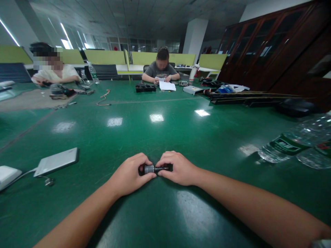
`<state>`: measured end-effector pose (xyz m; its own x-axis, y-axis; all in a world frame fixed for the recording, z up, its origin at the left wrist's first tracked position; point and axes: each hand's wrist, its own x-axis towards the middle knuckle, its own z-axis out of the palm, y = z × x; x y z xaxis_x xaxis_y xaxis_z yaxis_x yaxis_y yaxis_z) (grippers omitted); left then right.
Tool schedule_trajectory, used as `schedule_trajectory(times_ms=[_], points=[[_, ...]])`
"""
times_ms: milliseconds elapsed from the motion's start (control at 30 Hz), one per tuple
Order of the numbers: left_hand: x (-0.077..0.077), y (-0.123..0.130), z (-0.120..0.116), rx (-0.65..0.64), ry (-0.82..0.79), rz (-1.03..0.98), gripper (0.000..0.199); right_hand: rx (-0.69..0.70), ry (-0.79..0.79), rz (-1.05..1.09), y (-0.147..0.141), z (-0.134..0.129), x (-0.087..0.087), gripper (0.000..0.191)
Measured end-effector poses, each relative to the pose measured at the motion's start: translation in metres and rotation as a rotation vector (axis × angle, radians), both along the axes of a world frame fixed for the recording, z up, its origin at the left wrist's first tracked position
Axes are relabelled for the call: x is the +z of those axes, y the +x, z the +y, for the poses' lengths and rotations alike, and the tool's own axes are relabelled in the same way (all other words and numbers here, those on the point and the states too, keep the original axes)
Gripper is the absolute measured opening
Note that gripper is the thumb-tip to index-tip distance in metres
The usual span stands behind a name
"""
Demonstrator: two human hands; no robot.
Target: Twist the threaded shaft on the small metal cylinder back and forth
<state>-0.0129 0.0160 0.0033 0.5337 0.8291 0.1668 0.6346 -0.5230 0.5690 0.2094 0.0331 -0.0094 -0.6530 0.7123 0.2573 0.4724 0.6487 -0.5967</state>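
Note:
Close above the green table (pixel 129 131), a small dark cylindrical part with a grey band and a thin ribbed shaft (pixel 150 169) lies level between my hands. I cannot make out exactly what kind of part it is. My left hand (pixel 131 172) is closed around its thick end, thumb below and fingers above. At the thin shaft, my right hand (pixel 178 168) is closed with thumb and fingertips around it. Both ends of the part are partly hidden by my fingers.
Left of my hands lie a silver phone-like slab (pixel 57 162) and a white block (pixel 9 175) with a cable. Clear water bottles (pixel 284 146) stand on the right. Two people sit across the table, near a black box (pixel 146 88) and white paper (pixel 167 85). Dark bars (pixel 232 98) lie far right.

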Motion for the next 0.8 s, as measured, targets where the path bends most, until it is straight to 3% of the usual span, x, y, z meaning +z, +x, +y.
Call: schedule_trajectory(times_ms=[800], points=[[-0.0003,-0.0003,0.0005,-0.003,0.001,0.001,0.018,-0.052,0.030,-0.006,0.0010,0.0001,0.0003,0.010]])
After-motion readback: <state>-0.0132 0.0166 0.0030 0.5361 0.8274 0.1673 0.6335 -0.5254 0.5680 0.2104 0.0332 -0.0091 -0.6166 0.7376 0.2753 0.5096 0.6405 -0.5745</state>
